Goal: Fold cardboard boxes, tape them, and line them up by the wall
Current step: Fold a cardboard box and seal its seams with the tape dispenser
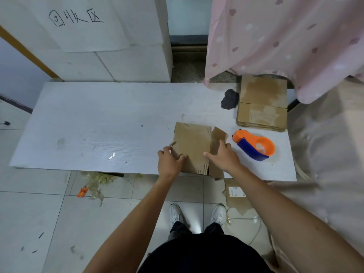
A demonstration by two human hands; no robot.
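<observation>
The flattened cardboard box [192, 146] lies at the near edge of the white surface [98, 125], right of centre. The left hand [170, 161] curls its fingers round the box's left flap. The right hand [224, 156] rests spread on the right flap, thumb stretched out over the panel. Just right of the box sits an orange and blue tape dispenser [254, 146]. Beyond it lies a stack of flat cardboard [262, 103], with a dark lump [230, 99] beside it.

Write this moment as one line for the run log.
step: folding; left hand: grips cardboard box left edge; right hand: rests on right flap; tape dispenser: untouched, right of box
</observation>
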